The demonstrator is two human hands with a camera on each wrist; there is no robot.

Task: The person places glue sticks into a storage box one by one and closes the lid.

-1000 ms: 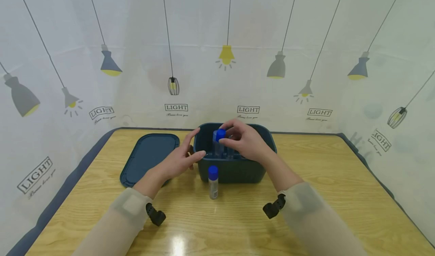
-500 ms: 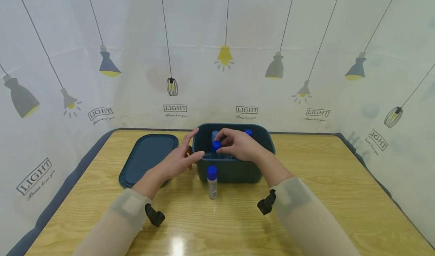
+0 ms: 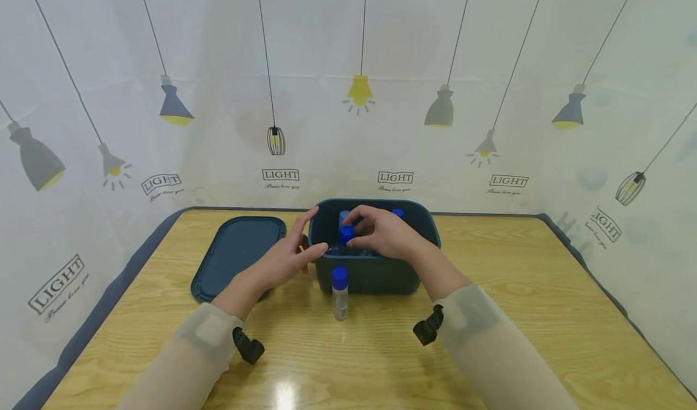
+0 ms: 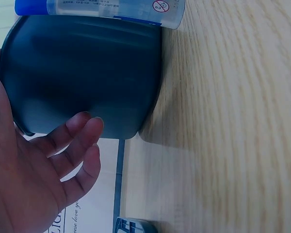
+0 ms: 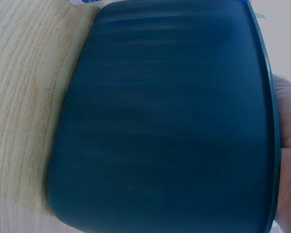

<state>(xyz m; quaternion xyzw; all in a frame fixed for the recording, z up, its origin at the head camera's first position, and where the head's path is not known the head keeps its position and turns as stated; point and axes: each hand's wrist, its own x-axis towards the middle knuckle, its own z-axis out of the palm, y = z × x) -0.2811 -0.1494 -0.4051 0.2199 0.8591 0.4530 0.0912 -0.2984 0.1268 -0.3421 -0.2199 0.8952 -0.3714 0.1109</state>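
An open dark blue-green box (image 3: 376, 277) stands on the table. Inside it, my right hand (image 3: 383, 231) pinches a blue-capped tube (image 3: 346, 236) by its cap between thumb and fingers. Only the tube's top shows. Across the box's left rim, my left hand (image 3: 285, 256) rests with index finger and thumb spread along the edge. In the left wrist view its other fingers (image 4: 89, 138) lie loosely bent beside the box's outer wall. Another clear tube with a blue cap (image 3: 340, 295) stands upright in front of the box, its printed label showing in the left wrist view.
More blue tops show in the box, one behind the pinched tube (image 3: 344, 216) and a cap (image 3: 398, 213) at the back right. The dark lid (image 3: 239, 253) lies flat on the wooden table (image 3: 523, 289), left of the box. A lamp-printed curtain (image 3: 316, 47) hangs behind.
My right hand has lowered its tube deeper into the box, and the cap now sits below the rim. My left hand has stayed on the left rim.
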